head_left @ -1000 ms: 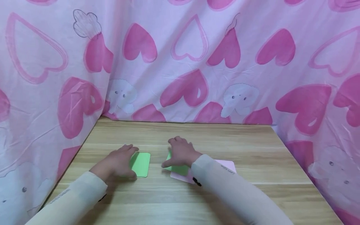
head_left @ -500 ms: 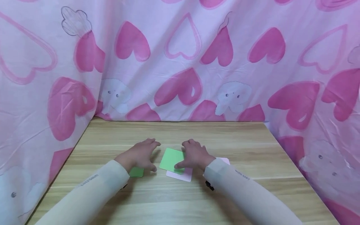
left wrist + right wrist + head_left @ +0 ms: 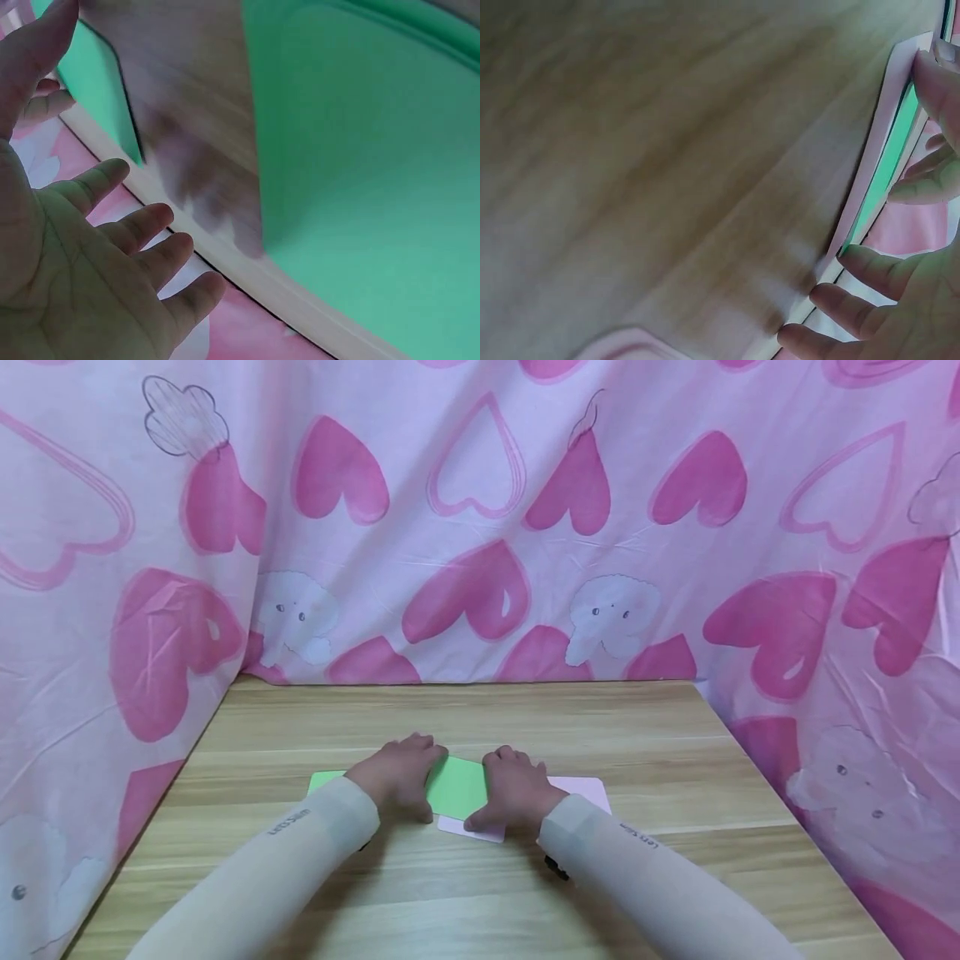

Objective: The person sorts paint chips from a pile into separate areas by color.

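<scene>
A green card lies on a pink card at mid-table, between my two hands. My left hand reaches the green card's left edge with relaxed, spread fingers and grips nothing. My right hand rests flat over the right part of both cards, with its thumb on the pink card's edge. A thin strip of the green card shows beside that edge. A second green card lies to the left, partly hidden by my left forearm; it appears large in the left wrist view.
The wooden table is closed in at the back and both sides by a pink heart-print cloth. More of the pink card shows behind my right wrist. Bare wood lies toward the back and near the front edge.
My left hand left the left green card and moved right to the middle green card. My right hand slid that card left off the pink card, then settled over both.
</scene>
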Motion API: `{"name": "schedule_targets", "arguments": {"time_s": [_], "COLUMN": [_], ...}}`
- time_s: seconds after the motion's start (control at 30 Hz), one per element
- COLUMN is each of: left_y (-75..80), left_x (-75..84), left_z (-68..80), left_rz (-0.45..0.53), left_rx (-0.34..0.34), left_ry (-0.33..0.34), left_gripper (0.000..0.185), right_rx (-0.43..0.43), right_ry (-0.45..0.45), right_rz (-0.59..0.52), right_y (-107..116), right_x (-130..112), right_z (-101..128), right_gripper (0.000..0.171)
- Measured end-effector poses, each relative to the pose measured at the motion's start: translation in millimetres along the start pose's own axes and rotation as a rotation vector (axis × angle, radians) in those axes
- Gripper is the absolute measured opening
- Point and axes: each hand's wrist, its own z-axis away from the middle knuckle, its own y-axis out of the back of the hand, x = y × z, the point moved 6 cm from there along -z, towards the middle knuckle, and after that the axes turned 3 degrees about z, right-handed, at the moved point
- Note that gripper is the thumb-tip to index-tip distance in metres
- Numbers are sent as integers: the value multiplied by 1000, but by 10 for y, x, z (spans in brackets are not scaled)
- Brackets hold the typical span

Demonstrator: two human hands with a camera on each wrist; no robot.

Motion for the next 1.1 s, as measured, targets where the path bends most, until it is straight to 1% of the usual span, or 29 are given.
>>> {"name": "schedule_targets", "arguments": {"time_s": [0.17,0.33,0.47,0.63,0.7,0.9,1.0,1.1], "left_y": [-20,-3,13,56,91,235,296,313], "left_x": [14,13,2,-57,-91,-193,-295,-435], "left_z": [-28,-16,-9,21,53,195,296,411], "left_rz": [-17,-15,-1,6,-6,-22,-21,-21], "left_rx": [-20,-25,-24,-6,7,42,63,69], "left_ry": [-1,10,13,32,35,16,21,41], "left_gripper": [101,101,98,101,102,99,98,97], "right_rx": [5,17,20,29,30,32,40,46], "right_ry": [9,25,29,46,63,96,117,148], "right_rz": [-16,-24,-51,-90,-106,-117,-108,-108], "right_y": [-2,-7,18,81,95,112,123,117], "right_x": [6,-2,-2,-43,-85,-262,-405,-574], "right_z": [-11,-30,-47,-58,-70,-123,-157,-189], "right_gripper": [96,92,90,92,93,99,100,99]}}
